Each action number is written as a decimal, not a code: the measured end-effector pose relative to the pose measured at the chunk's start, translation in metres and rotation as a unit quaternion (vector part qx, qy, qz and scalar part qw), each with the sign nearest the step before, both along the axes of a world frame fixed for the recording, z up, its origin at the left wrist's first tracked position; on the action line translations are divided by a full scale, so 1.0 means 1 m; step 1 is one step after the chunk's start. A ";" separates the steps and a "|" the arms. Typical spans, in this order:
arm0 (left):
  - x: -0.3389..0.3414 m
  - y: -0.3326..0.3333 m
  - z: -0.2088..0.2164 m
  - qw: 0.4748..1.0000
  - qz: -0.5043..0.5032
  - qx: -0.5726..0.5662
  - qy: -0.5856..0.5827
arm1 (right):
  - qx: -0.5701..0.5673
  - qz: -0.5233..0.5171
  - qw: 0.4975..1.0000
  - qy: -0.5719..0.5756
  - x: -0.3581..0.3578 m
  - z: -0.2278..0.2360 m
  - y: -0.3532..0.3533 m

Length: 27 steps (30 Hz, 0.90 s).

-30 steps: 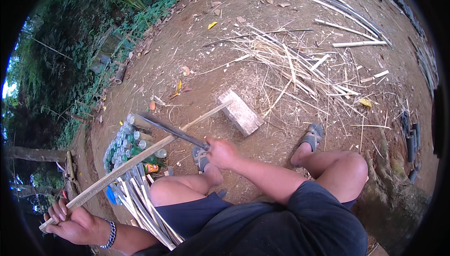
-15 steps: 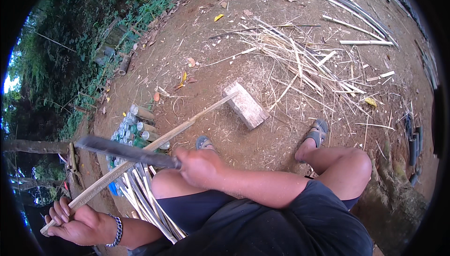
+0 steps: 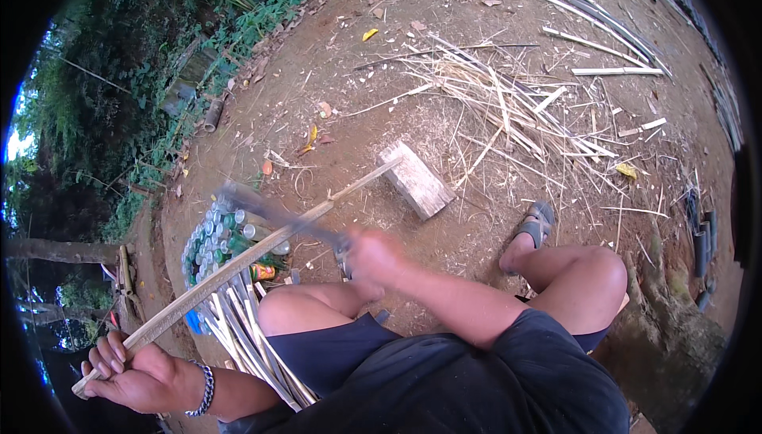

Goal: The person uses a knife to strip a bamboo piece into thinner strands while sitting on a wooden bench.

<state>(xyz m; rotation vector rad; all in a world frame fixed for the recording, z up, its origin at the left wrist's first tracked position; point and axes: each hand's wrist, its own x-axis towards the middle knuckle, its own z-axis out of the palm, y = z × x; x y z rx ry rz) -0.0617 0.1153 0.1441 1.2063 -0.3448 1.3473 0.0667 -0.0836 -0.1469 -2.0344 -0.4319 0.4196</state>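
Observation:
My left hand, with a chain bracelet at the wrist, is closed round the lower end of a long pale strip of split bamboo. The strip slants up to the right, its far tip lying on a squared wooden block on the ground. My right hand, smeared by motion, grips a machete. Its dark blade, also blurred, crosses over the strip about midway along. Whether the edge touches the strip I cannot tell.
By my left knee lies a bundle of thin strips, with several bottles beyond it. A heap of split strips and shavings spreads ahead on the dirt. Longer poles lie far right. A tree trunk stands beside my right leg.
My right hand and the machete have moved to the right and up, further along the strip toward the block. My left hand and the strip stay nearly where they were.

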 end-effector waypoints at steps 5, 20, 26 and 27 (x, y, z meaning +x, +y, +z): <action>-0.004 0.008 -0.001 0.999 -0.035 0.021 -0.011 | -0.068 -0.152 0.979 0.117 0.049 -0.116 -0.058; 0.005 0.022 0.002 0.999 0.006 0.022 -0.036 | -0.039 -0.045 0.996 0.067 0.045 -0.048 -0.025; 0.017 0.020 0.007 0.999 0.004 0.030 -0.020 | -0.053 -0.106 0.991 0.058 0.067 -0.105 -0.043; 0.017 0.022 0.006 1.000 -0.002 0.026 -0.014 | -0.071 -0.133 0.985 0.080 0.076 -0.107 -0.053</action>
